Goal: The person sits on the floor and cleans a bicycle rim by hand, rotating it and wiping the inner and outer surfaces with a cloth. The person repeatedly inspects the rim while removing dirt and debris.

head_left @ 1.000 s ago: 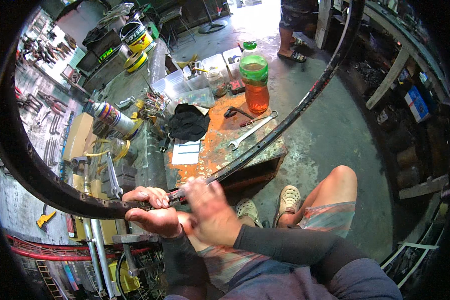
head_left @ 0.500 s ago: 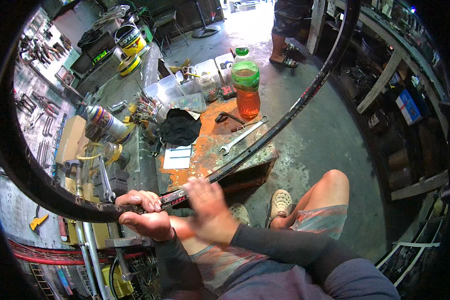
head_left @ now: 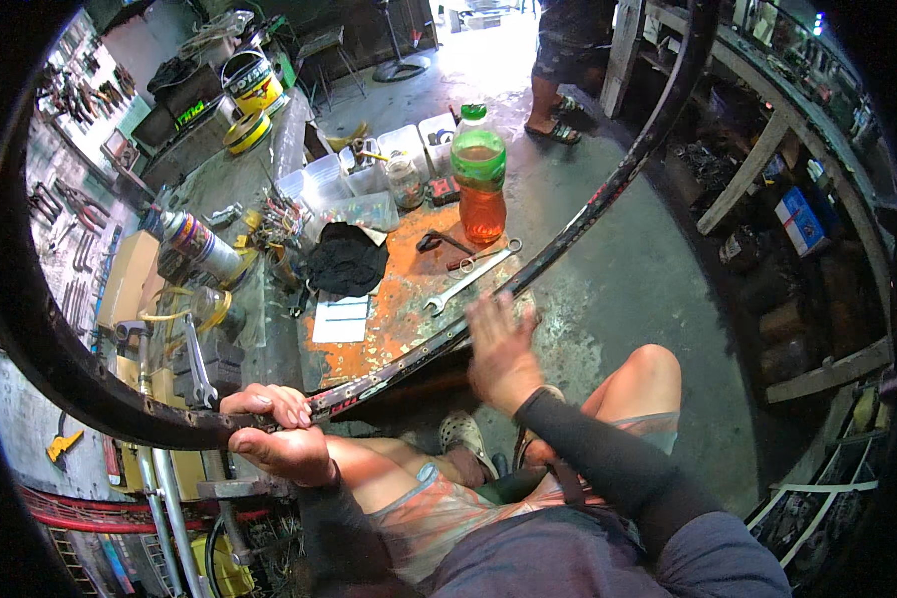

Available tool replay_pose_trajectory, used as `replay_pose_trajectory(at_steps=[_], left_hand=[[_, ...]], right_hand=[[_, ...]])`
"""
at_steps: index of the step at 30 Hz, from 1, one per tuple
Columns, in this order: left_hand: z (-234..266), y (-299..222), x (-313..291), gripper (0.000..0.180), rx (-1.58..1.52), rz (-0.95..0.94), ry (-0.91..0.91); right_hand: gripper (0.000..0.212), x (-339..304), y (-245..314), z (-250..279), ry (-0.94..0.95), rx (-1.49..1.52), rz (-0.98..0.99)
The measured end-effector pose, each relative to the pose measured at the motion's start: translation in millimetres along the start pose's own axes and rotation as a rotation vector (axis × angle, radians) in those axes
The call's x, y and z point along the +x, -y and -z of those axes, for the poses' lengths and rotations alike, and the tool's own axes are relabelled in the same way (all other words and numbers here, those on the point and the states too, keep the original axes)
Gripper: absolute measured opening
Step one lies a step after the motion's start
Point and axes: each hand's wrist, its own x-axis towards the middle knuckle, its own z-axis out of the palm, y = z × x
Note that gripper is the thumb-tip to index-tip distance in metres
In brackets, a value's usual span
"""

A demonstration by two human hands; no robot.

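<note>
A black bicycle wheel rim [head_left: 568, 237], bare of spokes and with holes along its inner face, curves across the whole view. My left hand [head_left: 291, 447] is closed around its near part, thumb below and fingers over the top. Farther right along the rim, my right hand [head_left: 503, 354] has its fingers stretched out against the near side; their tips are slightly blurred. Beyond the rim, on a low orange-topped table [head_left: 394, 317], lie a combination wrench [head_left: 468, 279], a black cloth [head_left: 347, 259] and a white paper [head_left: 340, 319].
A plastic bottle of red liquid [head_left: 480, 204] stands on the table beside clear parts boxes [head_left: 324, 177]. Left, a workbench holds a spray can [head_left: 201, 244] and a leaning wrench [head_left: 199, 364]. Wooden shelving [head_left: 747, 164] runs along the right. Another person's leg [head_left: 545, 100] shows at the back.
My right hand has slid along the rim, away from my left hand, toward the right and farther off. My left hand keeps its grip. The view has shifted slightly.
</note>
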Motion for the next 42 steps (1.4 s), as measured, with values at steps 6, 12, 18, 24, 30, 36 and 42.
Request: replay_pose_trajectory(at_steps=[6,12,18,24,30,36,42], left_hand=[[-2.3,1.8,-1.5,0.071,0.019,0.020,-0.007],[3.5,6.5,1.6,0.067,-0.041,0.065,0.020],[1.2,10.5,6.4,0.066,-0.074,0.087,-0.005],[4.7,9.2,12.4,0.062,-0.026,0.128,0.005],[42.7,4.5,33.7,0.051,0.221,0.126,0.177],[23.1,-65.3,129.7,0.058,0.284,0.068,0.410],[-8.2,-68.5,143.2,0.035,0.396,0.130,0.326]], right_hand=[[0.092,-16.8,106.5,22.2,-0.145,0.679,0.247],[0.071,3.8,-52.7,-23.9,-0.200,0.016,0.196],[0.044,-5.5,-128.0,-9.9,-0.286,0.162,0.318],[0.025,-21.7,-102.4,-24.6,-0.453,0.326,0.201],[0.018,40.7,-123.2,-14.9,-0.830,1.626,-0.827],[0.036,103.9,-193.1,9.5,-0.539,2.491,-0.747],[0.039,115.9,-240.1,98.7,-0.917,2.119,-0.620]])
